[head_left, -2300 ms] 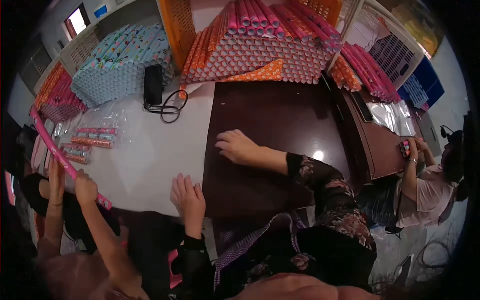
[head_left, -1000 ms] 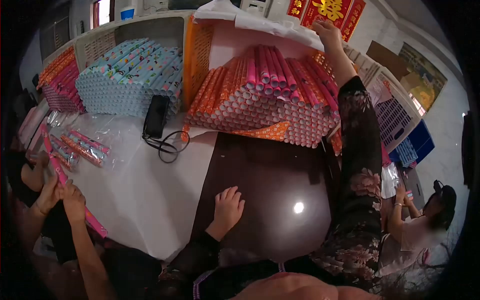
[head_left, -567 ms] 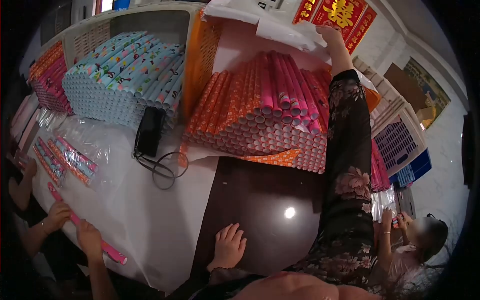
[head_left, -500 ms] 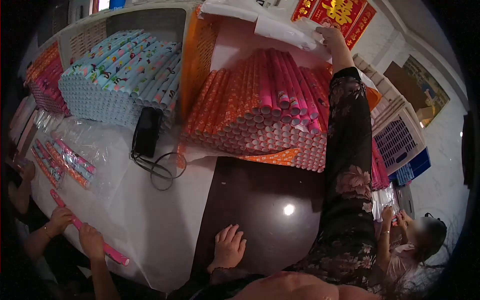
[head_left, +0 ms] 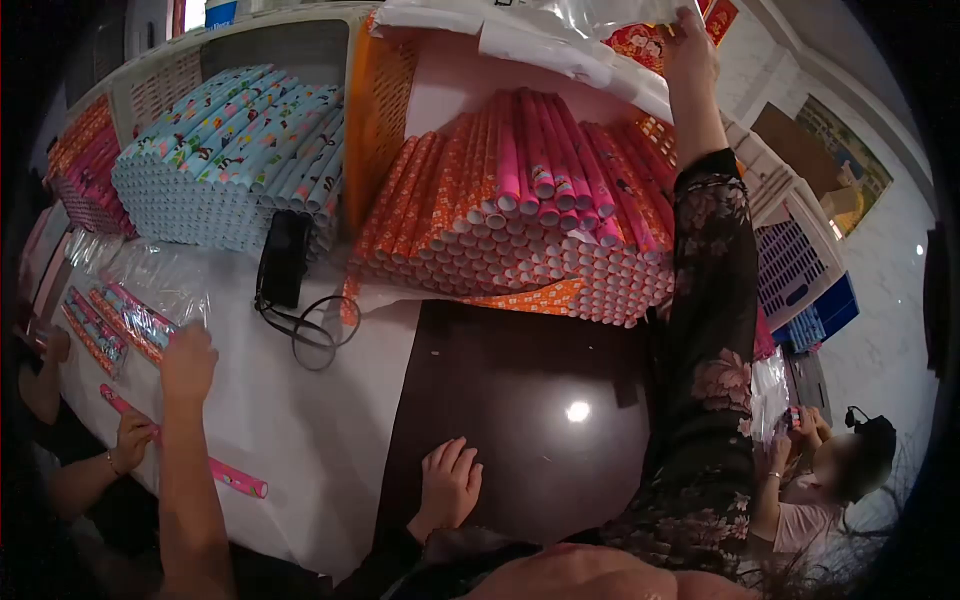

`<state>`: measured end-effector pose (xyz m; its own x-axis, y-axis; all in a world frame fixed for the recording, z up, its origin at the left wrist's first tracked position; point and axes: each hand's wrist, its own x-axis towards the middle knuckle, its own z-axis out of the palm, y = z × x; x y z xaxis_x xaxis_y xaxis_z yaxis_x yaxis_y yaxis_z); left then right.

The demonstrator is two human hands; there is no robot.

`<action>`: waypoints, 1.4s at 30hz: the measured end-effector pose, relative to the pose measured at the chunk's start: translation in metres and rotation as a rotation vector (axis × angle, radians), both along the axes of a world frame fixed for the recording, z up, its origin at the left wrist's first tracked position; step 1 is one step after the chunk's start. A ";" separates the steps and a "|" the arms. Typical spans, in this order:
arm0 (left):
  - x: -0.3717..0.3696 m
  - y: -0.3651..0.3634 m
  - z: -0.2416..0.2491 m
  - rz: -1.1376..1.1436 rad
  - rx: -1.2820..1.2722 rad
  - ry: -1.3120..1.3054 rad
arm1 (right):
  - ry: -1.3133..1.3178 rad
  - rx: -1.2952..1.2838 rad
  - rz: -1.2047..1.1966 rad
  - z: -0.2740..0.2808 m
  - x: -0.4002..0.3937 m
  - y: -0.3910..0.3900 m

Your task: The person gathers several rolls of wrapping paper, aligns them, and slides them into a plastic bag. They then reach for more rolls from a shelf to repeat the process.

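Note:
My left hand [head_left: 450, 484] lies on the dark glossy table [head_left: 520, 400], fingers stretched out and holding nothing. High at the upper right, my right hand [head_left: 692, 48] has its fingers closed at the edge of a sheet of clear plastic film [head_left: 610, 14]; the fingertips are partly hard to make out. Below that arm, a large stack of orange and pink paper rolls [head_left: 520, 215] lies in a crate with an orange side [head_left: 378, 110]. White plastic [head_left: 540, 55] drapes over the crate's back edge. My right sleeve covers part of the stack's right side.
Light-blue patterned rolls [head_left: 220, 150] are stacked at left, beside a black device [head_left: 284, 258] with a looped cord. Wrapped rolls [head_left: 130, 325] lie farther left. A co-worker's hand [head_left: 135, 440] holds a pink roll [head_left: 238, 478]. Another person [head_left: 800, 490] works at right.
My right hand has risen, and clear film now stretches at its fingers. My left hand stays on the table. The co-worker's one hand has left the pink roll and moved up toward the wrapped rolls.

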<state>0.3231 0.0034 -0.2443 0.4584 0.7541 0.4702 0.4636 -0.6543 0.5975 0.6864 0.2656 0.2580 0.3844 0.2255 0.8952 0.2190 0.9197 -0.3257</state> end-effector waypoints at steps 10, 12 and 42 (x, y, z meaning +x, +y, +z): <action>-0.006 0.013 -0.005 -0.069 -0.640 -0.426 | -0.484 -0.912 -0.179 -0.123 -0.052 -0.227; -0.001 0.017 -0.008 -0.079 -0.556 -0.495 | -0.508 -1.143 0.015 -0.193 -0.078 -0.267; 0.019 -0.001 -0.007 -0.003 0.113 0.131 | 0.030 -1.145 0.062 -0.495 -0.103 -0.396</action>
<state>0.3425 0.0020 -0.2515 0.5233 0.6984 0.4883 0.5306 -0.7154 0.4546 0.5839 -0.1302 -0.2369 0.3621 0.9211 0.1431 0.1615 0.0892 -0.9828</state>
